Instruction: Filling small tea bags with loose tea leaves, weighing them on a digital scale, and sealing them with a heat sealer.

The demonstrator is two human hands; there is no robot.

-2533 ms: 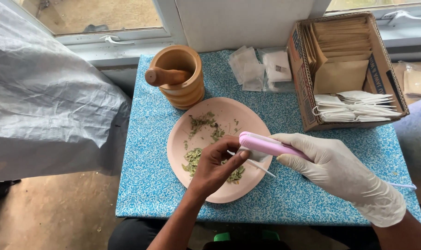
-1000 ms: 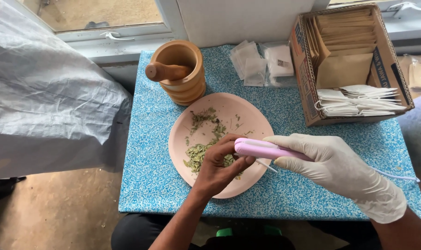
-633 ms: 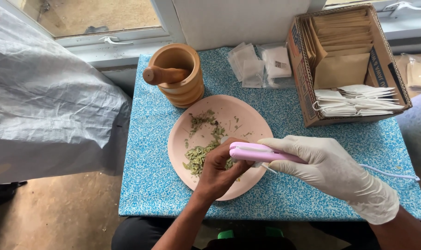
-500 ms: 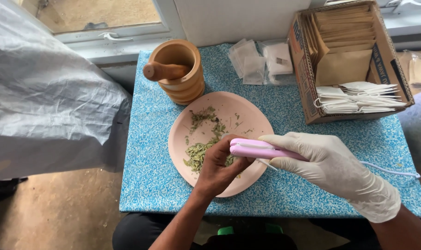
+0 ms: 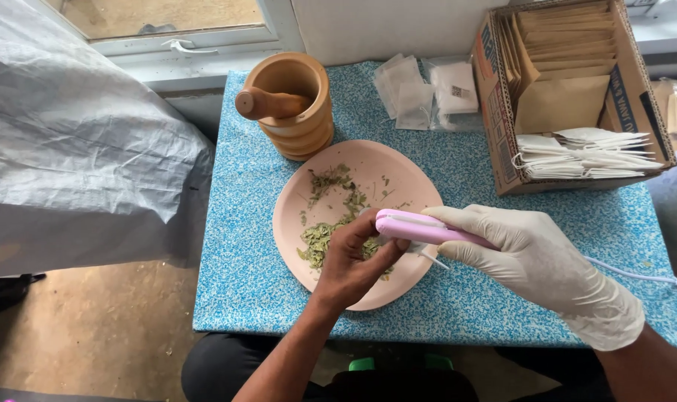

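My gloved right hand (image 5: pixel 536 257) grips a pink hand-held sealer (image 5: pixel 420 227) whose thin cord (image 5: pixel 636 274) trails off to the right. Its tip lies over the fingers of my bare left hand (image 5: pixel 353 260). That hand pinches a small white sachet (image 5: pixel 430 257), mostly hidden under the sealer. Both hands hover over the near half of a pink plate (image 5: pixel 405 171). Crushed green dried leaves (image 5: pixel 323 234) are scattered on the plate.
A wooden mortar (image 5: pixel 301 130) with a pestle (image 5: pixel 268 104) stands behind the plate on the blue speckled table (image 5: pixel 242 246). A cardboard box (image 5: pixel 498 112) at the back right holds brown envelopes and white sachets (image 5: pixel 584 152). Clear packets (image 5: pixel 428 89) lie beside it. Grey sheeting (image 5: pixel 78 149) hangs on the left.
The pink sealer has shifted left, from beside my left hand to lying over its fingers. My left hand has stayed over the plate.
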